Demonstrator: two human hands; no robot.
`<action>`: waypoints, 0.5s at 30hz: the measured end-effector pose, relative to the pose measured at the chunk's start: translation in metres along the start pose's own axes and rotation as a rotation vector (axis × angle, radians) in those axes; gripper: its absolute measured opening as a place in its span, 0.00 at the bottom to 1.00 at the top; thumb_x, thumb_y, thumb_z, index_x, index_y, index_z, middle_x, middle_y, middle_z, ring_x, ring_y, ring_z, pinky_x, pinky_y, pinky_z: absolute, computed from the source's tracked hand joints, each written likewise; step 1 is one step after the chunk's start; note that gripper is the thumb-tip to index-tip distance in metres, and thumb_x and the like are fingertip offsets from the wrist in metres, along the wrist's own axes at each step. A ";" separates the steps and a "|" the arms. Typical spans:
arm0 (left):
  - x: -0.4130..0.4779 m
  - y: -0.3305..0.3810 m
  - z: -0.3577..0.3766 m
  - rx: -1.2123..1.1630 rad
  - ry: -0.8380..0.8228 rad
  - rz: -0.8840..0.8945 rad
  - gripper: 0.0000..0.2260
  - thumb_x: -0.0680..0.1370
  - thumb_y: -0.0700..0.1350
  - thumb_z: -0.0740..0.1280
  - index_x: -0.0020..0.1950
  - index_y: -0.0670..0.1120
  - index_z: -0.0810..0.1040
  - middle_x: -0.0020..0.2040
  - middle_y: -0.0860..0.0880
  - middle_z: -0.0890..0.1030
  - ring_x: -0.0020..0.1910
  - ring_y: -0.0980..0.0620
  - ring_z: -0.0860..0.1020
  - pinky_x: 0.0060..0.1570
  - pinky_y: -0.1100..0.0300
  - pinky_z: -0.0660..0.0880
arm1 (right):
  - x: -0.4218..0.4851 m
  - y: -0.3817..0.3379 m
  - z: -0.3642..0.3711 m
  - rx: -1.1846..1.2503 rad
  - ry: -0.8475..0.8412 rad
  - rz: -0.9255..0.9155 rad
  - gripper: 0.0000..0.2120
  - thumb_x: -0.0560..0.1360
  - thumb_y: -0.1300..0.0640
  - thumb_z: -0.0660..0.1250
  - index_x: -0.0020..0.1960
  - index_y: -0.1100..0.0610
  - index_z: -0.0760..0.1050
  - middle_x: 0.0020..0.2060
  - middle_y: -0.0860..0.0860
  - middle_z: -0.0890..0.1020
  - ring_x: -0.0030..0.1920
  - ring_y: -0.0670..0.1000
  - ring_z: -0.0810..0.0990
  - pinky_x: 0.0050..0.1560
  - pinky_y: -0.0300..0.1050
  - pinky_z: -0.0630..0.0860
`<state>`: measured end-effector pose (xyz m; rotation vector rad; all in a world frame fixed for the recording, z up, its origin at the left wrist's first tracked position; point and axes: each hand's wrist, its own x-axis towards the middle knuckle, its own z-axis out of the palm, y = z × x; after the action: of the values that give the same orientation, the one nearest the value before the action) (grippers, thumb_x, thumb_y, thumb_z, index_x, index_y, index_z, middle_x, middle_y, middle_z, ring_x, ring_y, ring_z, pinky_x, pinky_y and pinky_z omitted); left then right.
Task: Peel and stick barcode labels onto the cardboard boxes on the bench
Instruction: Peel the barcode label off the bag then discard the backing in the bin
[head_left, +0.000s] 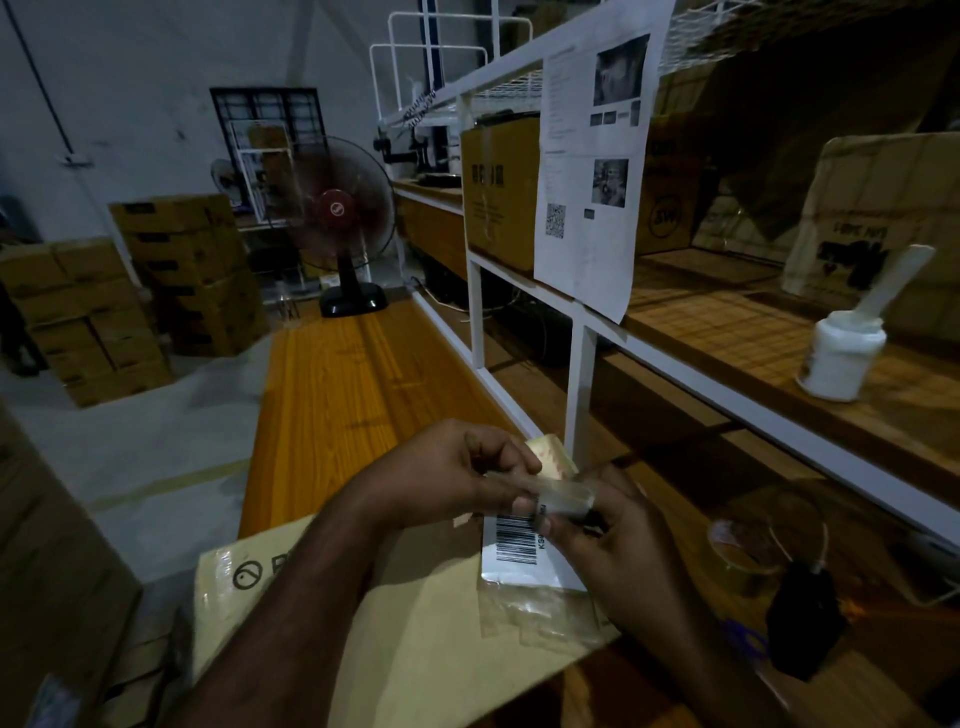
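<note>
In the lower centre of the frame, a barcode label (519, 545) is held between both hands above a cardboard box (415, 639) lying on the orange bench (337, 395); the left hand (457, 473) is closed, its fingertips pinched on a yellowish backing strip (553, 457) at the label's upper edge; the right hand (618, 540) is closed on the label's right side; a roll of clear tape (753, 540) is seen at lower right, a white glue pot (839, 358) on the shelf at right, and a pedestal fan (337, 218) at the bench's far end.
</note>
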<state>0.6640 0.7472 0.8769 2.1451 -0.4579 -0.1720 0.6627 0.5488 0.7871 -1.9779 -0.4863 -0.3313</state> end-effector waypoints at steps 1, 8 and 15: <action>-0.001 0.001 0.000 0.020 -0.015 -0.006 0.08 0.69 0.38 0.78 0.46 0.46 0.84 0.55 0.53 0.82 0.53 0.57 0.81 0.50 0.60 0.80 | -0.001 -0.002 -0.001 -0.052 0.014 -0.049 0.04 0.74 0.54 0.72 0.49 0.49 0.79 0.47 0.39 0.75 0.51 0.42 0.76 0.48 0.45 0.80; -0.002 0.004 0.011 0.406 -0.013 0.011 0.13 0.64 0.48 0.81 0.45 0.53 0.83 0.59 0.63 0.71 0.62 0.60 0.69 0.58 0.56 0.75 | -0.005 -0.005 -0.005 -0.042 0.052 -0.134 0.04 0.71 0.53 0.70 0.42 0.44 0.77 0.41 0.40 0.77 0.49 0.45 0.76 0.46 0.44 0.77; -0.003 0.002 0.010 0.438 -0.036 0.068 0.10 0.66 0.51 0.80 0.41 0.55 0.81 0.59 0.63 0.70 0.62 0.60 0.68 0.58 0.58 0.75 | -0.010 -0.010 -0.008 0.088 0.028 0.015 0.10 0.71 0.55 0.76 0.48 0.45 0.78 0.50 0.47 0.78 0.50 0.39 0.77 0.44 0.29 0.76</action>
<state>0.6576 0.7398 0.8728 2.5517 -0.6340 -0.0755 0.6496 0.5433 0.7940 -1.8880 -0.4599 -0.3224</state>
